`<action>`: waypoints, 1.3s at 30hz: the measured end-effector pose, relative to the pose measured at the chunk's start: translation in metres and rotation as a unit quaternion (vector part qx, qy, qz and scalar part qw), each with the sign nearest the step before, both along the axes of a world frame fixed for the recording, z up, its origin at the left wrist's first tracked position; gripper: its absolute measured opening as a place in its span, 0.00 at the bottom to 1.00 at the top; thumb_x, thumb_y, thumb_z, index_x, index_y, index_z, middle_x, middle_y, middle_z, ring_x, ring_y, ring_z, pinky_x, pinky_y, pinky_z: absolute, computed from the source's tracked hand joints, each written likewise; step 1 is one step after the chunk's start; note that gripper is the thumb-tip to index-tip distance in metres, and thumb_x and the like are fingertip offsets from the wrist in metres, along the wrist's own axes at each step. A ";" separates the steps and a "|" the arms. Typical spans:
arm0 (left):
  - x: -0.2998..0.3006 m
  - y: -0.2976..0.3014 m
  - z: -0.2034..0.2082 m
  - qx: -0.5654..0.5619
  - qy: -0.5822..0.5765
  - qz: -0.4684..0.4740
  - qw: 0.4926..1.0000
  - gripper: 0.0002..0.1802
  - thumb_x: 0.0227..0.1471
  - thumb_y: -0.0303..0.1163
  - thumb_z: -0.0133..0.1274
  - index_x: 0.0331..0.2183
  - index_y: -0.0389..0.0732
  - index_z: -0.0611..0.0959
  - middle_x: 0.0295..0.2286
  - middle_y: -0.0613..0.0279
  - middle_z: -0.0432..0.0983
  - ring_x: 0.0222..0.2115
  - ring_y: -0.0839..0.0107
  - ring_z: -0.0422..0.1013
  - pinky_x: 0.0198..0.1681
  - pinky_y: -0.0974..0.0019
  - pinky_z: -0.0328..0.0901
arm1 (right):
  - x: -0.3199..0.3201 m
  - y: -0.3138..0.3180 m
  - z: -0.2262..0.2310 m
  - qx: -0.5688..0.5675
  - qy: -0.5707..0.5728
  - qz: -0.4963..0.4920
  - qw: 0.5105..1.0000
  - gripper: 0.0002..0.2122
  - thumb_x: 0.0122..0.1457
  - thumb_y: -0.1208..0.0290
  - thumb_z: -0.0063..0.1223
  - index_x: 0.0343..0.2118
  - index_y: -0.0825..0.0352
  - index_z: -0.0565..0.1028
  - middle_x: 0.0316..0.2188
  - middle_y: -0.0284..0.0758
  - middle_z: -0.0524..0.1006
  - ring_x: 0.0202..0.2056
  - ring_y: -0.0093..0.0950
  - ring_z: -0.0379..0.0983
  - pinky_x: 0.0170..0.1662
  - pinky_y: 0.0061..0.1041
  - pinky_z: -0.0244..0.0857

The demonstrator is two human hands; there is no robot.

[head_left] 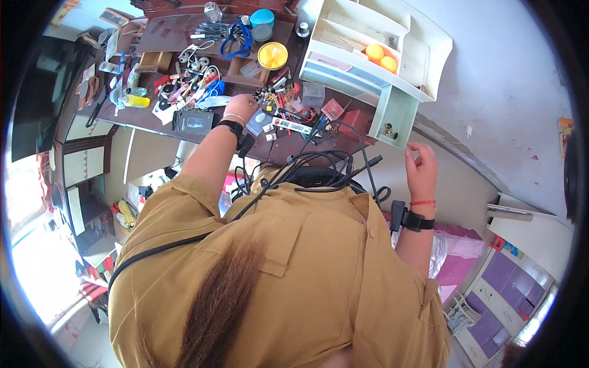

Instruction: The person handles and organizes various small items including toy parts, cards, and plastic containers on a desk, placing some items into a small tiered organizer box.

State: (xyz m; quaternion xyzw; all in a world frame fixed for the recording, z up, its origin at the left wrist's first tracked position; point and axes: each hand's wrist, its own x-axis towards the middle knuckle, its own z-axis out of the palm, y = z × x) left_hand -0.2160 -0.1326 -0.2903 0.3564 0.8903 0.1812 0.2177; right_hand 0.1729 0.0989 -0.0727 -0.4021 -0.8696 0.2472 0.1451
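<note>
My left hand (241, 107) is over the cluttered dark table, its fingers curled and closed beside a heap of small mixed items (270, 98). What they hold, if anything, is hidden. Just below it lie a clear flat plastic piece (255, 122) and small white squares (269, 132). My right hand (422, 167) is raised at the near right corner of a pulled-out pale green drawer (399, 113). Its thumb and fingers are apart, with nothing between them. A few small dark and gold-coloured things (388, 130) lie in the drawer, which belongs to a white desktop organizer (423, 58).
Two orange balls (374, 52) sit in the organizer. A yellow round container (272, 56), a blue-lidded tub (262, 18) and a tangle of cables and small goods (190, 80) crowd the table (178, 40). Black cables (294, 168) hang across my front; a red box (357, 124) stands beside the drawer.
</note>
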 end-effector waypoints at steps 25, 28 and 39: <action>0.003 0.020 -0.007 -0.038 -0.009 -0.074 0.996 0.17 0.47 0.39 0.54 0.38 0.41 0.83 0.33 0.48 0.78 0.35 0.51 0.74 0.42 0.57 0.68 | 0.042 -0.016 -0.020 -0.027 0.023 -0.101 0.994 0.06 0.54 0.75 0.54 0.34 0.68 0.77 0.27 0.32 0.74 0.19 0.19 0.59 0.25 0.19 0.57; 0.004 0.008 -0.023 -0.029 -0.008 -0.055 0.998 0.16 0.48 0.39 0.54 0.39 0.44 0.83 0.32 0.48 0.78 0.35 0.51 0.74 0.42 0.56 0.68 | 0.034 -0.010 -0.017 -0.057 0.035 -0.099 0.993 0.06 0.54 0.75 0.54 0.34 0.68 0.77 0.27 0.32 0.74 0.19 0.18 0.60 0.25 0.19 0.58; 0.016 0.002 -0.018 0.036 0.007 0.110 0.993 0.07 0.41 0.36 0.56 0.25 0.45 0.84 0.26 0.52 0.78 0.31 0.53 0.75 0.37 0.56 0.69 | 0.028 0.028 -0.018 -0.042 0.042 -0.038 0.998 0.05 0.54 0.75 0.55 0.33 0.68 0.77 0.27 0.30 0.73 0.20 0.17 0.60 0.25 0.17 0.56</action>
